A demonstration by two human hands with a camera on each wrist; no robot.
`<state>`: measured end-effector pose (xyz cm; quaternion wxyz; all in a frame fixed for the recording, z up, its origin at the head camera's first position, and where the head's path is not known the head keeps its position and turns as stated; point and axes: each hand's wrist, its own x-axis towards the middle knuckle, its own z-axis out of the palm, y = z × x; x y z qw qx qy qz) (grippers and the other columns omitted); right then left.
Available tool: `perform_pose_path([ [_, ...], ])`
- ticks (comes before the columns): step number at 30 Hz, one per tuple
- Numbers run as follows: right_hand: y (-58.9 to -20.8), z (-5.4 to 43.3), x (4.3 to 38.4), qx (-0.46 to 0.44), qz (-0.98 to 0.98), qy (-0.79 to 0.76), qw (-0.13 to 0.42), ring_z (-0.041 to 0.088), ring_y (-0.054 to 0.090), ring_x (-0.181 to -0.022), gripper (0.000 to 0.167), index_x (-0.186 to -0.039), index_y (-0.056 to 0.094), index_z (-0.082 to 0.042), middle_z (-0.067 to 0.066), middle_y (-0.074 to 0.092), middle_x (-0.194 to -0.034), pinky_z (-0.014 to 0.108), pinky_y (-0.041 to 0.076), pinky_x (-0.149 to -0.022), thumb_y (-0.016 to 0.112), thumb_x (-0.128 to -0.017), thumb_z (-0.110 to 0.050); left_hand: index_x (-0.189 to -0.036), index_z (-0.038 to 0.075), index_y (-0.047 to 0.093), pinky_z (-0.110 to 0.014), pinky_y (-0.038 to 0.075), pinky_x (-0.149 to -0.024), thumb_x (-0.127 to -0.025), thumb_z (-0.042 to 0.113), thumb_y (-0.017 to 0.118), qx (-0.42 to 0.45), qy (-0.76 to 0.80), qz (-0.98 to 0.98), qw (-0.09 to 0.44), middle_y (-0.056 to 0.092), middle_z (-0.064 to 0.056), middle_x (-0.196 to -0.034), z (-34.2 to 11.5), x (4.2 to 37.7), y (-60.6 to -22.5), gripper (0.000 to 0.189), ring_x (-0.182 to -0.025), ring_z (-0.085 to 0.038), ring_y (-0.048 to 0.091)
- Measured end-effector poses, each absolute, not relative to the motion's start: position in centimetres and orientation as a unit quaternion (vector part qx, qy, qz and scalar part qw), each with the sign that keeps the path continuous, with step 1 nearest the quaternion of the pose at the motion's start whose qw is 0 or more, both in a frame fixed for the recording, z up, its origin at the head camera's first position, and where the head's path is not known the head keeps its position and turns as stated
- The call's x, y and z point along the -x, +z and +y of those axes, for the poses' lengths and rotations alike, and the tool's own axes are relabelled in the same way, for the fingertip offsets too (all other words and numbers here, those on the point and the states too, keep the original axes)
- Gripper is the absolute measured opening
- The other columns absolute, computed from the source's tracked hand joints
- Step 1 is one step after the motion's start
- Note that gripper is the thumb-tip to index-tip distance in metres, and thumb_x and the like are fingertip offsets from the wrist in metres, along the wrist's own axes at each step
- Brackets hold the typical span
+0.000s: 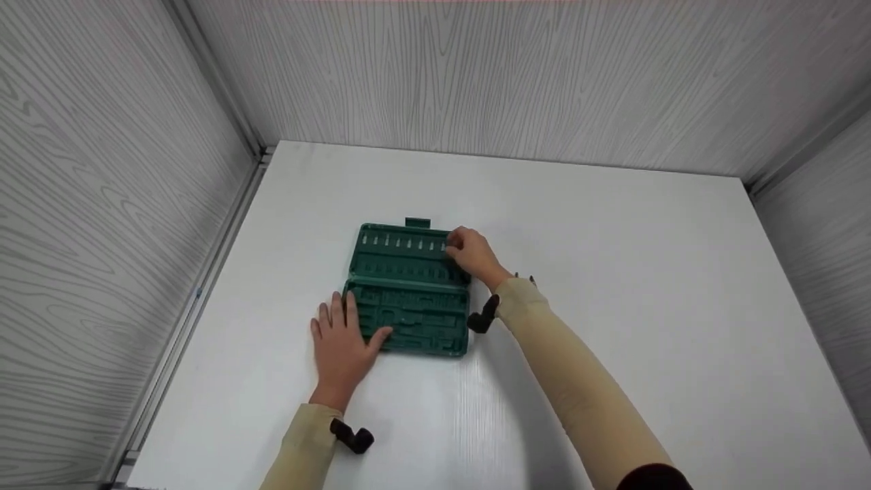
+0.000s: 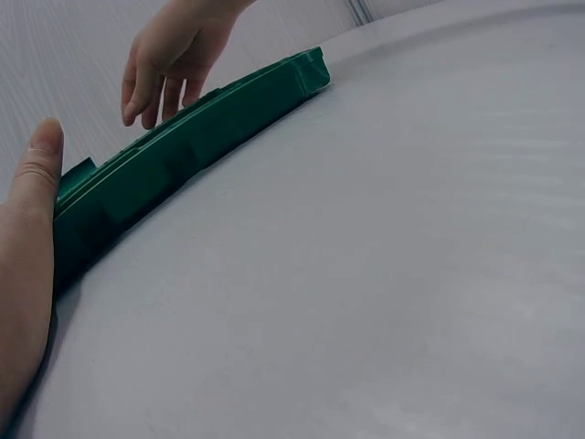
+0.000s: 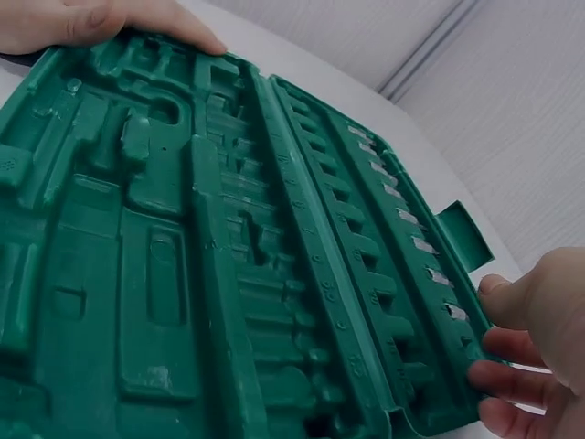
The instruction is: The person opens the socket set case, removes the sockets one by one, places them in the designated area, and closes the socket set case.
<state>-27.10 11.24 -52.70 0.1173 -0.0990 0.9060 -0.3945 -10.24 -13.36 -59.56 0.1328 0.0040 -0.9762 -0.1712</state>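
An open green plastic tool case lies flat on the white table, its molded slots facing up. A row of several small silver bits stands in the lid half. My left hand rests spread at the case's near left, fingertips along its left side and thumb over the front edge. My right hand is over the lid's right end, beside the last bit in the row. In the right wrist view its thumb and loosely bent fingers are near the lid's edge, with nothing visible between them.
The case's latch flap sticks out from the lid's far edge. White wood-grain panels stand behind and at both sides of the table. Black wrist cameras sit on both sleeves.
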Motion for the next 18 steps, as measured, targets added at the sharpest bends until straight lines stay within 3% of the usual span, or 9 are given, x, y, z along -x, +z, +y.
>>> perform_pose_path([
  [12, -52.8, 9.8, 27.9, 0.055, 0.932, -0.336, 0.124, 0.022, 0.051, -0.112, 0.039, -0.127, 0.054, -0.003, 0.012, 0.053, -0.126, 0.039, 0.041, -0.093, 0.055, -0.093, -0.022, -0.147, 0.004, 0.023, -0.06, 0.012, -0.104, -0.082, 0.072, 0.042, -0.001, -0.17, -0.975, 0.142, 0.021, -0.023, -0.149, -13.3, 10.4, -59.5, 0.095, -0.134, -0.045, 0.017],
  [18, -52.8, 9.3, 27.7, 0.037, 0.938, -0.321, 0.125, 0.023, 0.053, -0.109, 0.037, -0.125, 0.057, -0.003, 0.012, 0.055, -0.123, 0.04, 0.043, -0.091, 0.056, -0.093, -0.021, -0.147, 0.004, 0.024, -0.059, 0.011, -0.105, -0.082, 0.072, 0.041, -0.003, -0.17, -0.976, 0.139, 0.02, -0.023, -0.149, -13.3, 10.3, -59.7, 0.096, -0.134, -0.045, 0.016],
])
